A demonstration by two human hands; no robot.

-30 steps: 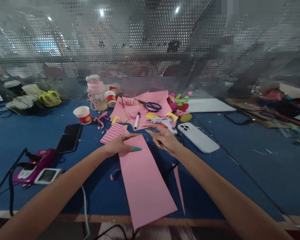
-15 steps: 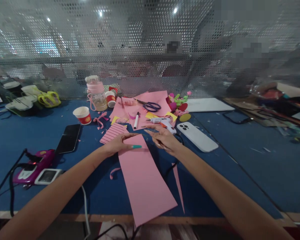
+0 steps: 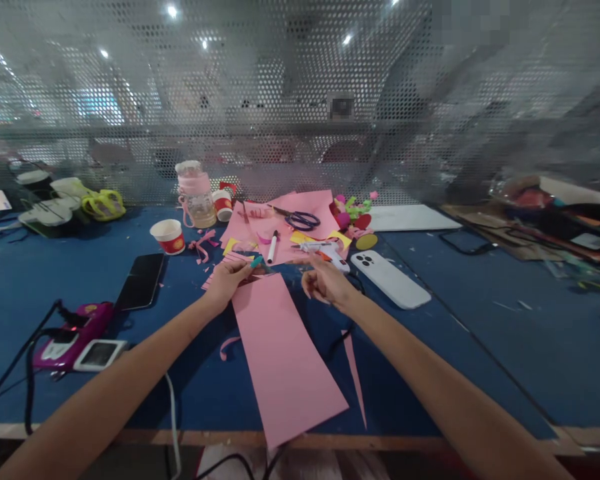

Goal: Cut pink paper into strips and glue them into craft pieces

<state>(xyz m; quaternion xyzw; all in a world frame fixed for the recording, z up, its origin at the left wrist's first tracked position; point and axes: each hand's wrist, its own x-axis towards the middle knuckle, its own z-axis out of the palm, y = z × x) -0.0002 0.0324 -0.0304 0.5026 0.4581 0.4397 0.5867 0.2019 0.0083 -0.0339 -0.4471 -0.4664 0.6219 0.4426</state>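
Lying just beyond the hands [image 3: 226,280] are scissors [image 3: 291,215], marker [image 3: 273,249] and glue gun [image 3: 330,252].

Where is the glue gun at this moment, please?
In the head view, right of centre, the glue gun lies just beyond the right hand, between the marker and the white phone.

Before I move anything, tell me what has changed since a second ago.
The left hand has shifted forward, its thumb leaving the long rectangular pink paper sheet; whether its other fingers touch the sheet is unclear. The right hand has curled its lower fingers inward. The sheet, white hot-glue gun and white rectangular smartphone stayed put.
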